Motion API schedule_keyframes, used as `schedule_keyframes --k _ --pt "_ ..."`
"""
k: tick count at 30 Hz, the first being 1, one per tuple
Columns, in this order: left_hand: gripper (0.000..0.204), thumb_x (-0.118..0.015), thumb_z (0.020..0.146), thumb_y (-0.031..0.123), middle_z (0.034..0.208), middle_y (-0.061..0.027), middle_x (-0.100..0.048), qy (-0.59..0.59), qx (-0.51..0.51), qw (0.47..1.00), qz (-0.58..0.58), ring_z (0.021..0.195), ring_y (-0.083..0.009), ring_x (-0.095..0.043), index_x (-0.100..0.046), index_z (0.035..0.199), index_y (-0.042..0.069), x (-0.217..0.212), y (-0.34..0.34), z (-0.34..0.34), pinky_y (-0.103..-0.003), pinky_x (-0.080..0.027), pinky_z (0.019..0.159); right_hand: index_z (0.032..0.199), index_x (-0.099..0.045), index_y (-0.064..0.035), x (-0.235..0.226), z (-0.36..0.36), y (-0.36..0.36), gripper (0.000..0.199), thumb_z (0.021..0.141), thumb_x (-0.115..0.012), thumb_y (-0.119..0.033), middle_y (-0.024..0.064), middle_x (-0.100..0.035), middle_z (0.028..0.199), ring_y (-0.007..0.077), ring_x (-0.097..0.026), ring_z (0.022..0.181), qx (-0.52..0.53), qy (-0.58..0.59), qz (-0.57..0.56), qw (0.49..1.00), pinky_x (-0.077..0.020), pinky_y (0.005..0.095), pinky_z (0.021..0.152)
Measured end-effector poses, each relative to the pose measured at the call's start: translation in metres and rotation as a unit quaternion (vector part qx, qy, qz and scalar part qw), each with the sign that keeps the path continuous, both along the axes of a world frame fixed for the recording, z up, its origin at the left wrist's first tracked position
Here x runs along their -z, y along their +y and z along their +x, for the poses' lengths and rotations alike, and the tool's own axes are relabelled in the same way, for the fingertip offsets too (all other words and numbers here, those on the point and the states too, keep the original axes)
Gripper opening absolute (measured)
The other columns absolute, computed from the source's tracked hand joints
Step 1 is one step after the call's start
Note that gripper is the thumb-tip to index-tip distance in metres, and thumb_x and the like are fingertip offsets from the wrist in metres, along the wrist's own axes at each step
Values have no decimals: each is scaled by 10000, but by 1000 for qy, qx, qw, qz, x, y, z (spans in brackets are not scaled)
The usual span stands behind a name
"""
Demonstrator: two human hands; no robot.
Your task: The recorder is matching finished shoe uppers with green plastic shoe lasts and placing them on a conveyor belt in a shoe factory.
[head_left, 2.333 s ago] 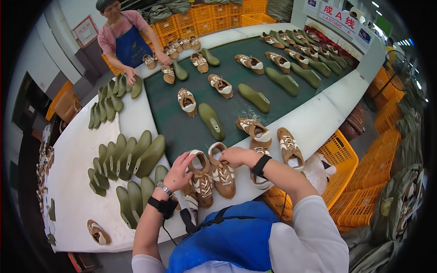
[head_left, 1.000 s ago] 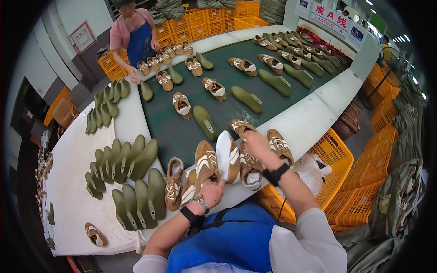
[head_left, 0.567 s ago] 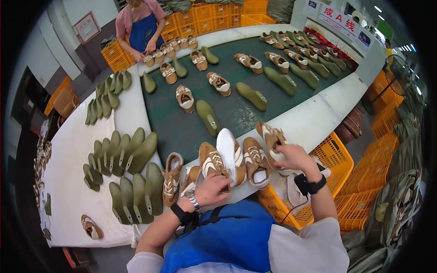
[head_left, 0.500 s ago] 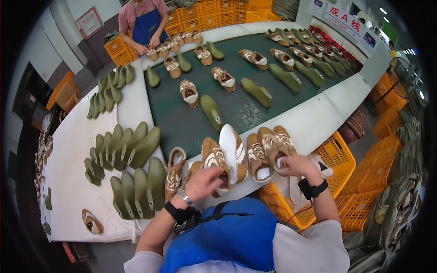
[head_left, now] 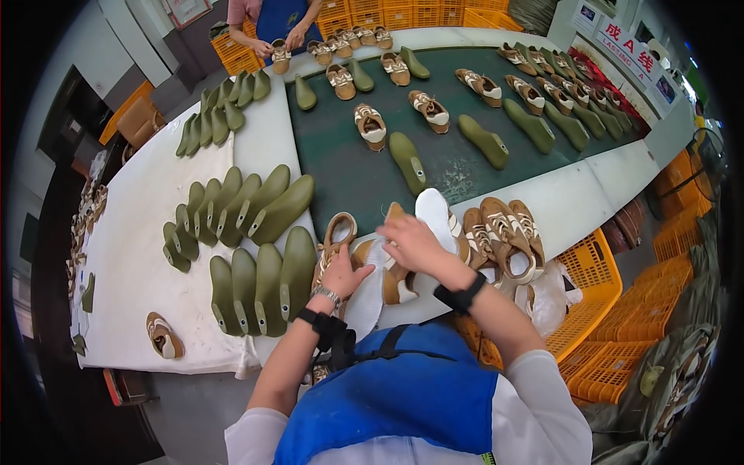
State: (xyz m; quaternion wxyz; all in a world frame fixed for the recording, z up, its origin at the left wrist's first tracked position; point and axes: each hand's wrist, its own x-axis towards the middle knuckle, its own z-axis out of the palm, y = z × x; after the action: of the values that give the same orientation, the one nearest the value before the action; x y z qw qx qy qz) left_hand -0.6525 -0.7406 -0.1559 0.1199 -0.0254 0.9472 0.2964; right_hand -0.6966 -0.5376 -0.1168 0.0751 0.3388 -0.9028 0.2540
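Observation:
My left hand (head_left: 344,277) is open, thumb spread from the fingers, next to a standing brown shoe (head_left: 341,228) and a white sole-shaped piece (head_left: 372,283). Whether it presses on either one, I cannot tell. My right hand (head_left: 418,242) closes over the upper part of a brown sneaker (head_left: 400,285) with a white heel; its fingertips are partly hidden. Behind that hand, a second white sole-shaped piece (head_left: 434,211) stands up. Just to the right, several brown-and-white laced sneakers (head_left: 505,232) are grouped on the table's near edge.
Green shoe lasts (head_left: 267,283) stand in rows on the white-covered table (head_left: 139,263) at left. Shoes and lasts lie on the green belt (head_left: 333,167). A yellow crate (head_left: 597,287) with white wrapping is at my right. Across the table, a person (head_left: 279,23) holds a shoe.
My view has shifted, moving the scene right and up. My right hand has left the right-hand shoes for the middle sneaker. My left hand has moved off a sneaker to beside the white piece.

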Motion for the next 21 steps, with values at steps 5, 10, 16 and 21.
schedule_keyframes --k 5,10,16,21 --pt "531 -715 682 348 939 -196 -617 -20 63 995 -80 900 -320 -606 -564 1018 -35 7 -7 6 -365 -477 819 1299 -415 -181 20 -30 -10 635 724 -655 -307 146 -547 1181 313 -483 1137 209 -90 214 950 -369 421 968" --pt "274 -671 704 97 800 -140 -597 49 107 968 223 751 -302 -588 -554 933 2 -71 -4 10 -394 -454 713 1377 -292 -244 31 -31 30 768 696 -643 -296 157 -622 1038 350 -568 1012 190 -281 215 916 -471 431 843" --pt "230 -574 675 33 978 -6 -582 290 500 813 -71 1161 -184 -457 -578 867 160 -53 -5 16 -523 -204 1061 1406 -224 -207 45 -21 58 838 686 -651 -246 190 -624 992 370 -597 924 181 -291 106 933 -478 415 819" --pt "148 -590 681 102 939 10 -581 189 572 774 -195 1167 -156 -446 -603 823 145 20 -14 28 -502 -221 1071 1350 -376 -127 41 -18 59 686 728 -639 -250 203 -632 943 364 -611 873 189 -326 -135 917 -481 413 782"
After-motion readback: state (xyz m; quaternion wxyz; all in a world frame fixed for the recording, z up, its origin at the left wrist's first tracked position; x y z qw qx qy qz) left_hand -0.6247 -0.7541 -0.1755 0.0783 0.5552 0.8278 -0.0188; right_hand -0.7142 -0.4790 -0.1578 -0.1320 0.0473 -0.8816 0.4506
